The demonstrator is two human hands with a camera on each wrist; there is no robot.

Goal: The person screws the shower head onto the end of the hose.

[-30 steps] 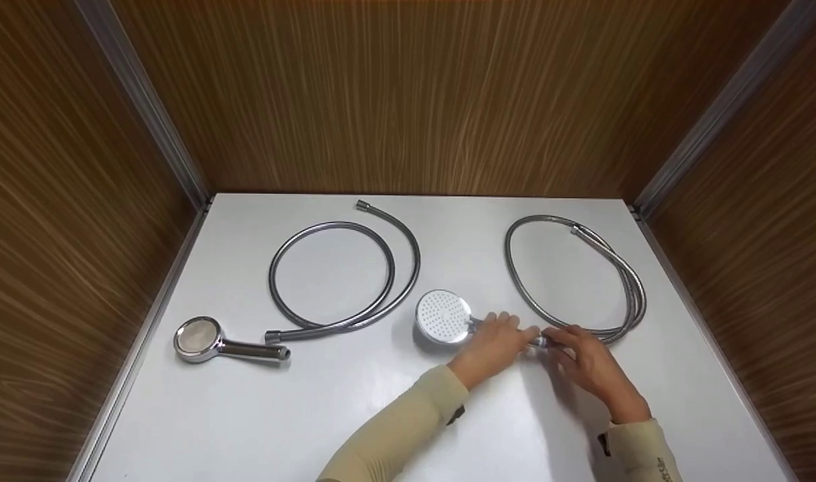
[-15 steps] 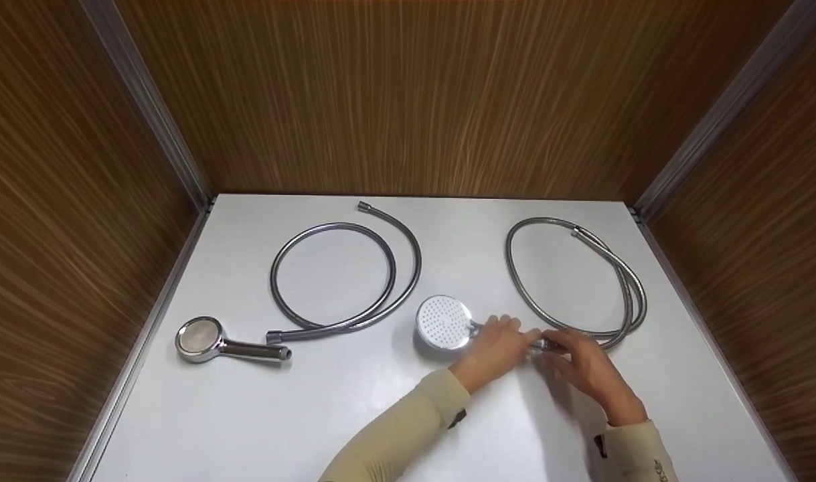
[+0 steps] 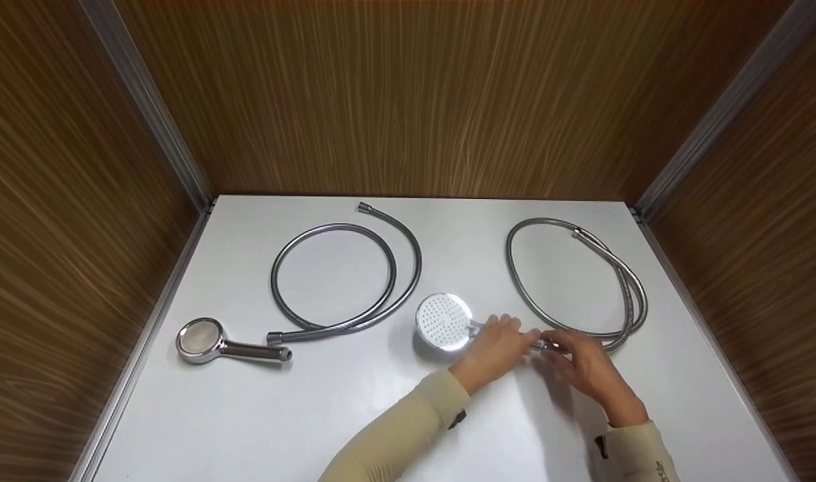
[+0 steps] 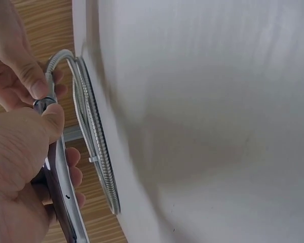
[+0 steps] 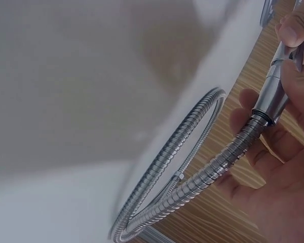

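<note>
My left hand (image 3: 495, 351) grips the handle (image 4: 66, 200) of a chrome shower head (image 3: 443, 321), whose white dotted spray face points up and to the left. Curled fingers wrap the handle, with the thumb near its end. At that end, my right hand (image 3: 585, 368) holds the cone-shaped metal nut (image 5: 271, 96) of a ribbed shower hose (image 5: 192, 188) between thumb and fingers. Nut and handle end meet in one line in the right wrist view. From the nut the hose curves down to its coil on the white table (image 3: 300, 415).
A second chrome shower head (image 3: 199, 338) lies at the left of the table. Near it, another coiled shower hose (image 3: 272, 274) rests with both end nuts showing. Wood-grain panels (image 3: 408, 100) stand round the back and sides.
The right hand's fingers have shifted slightly at the nut, and the shower head has tilted a little. The left hand keeps its grip; the other shower head and hose lie still.
</note>
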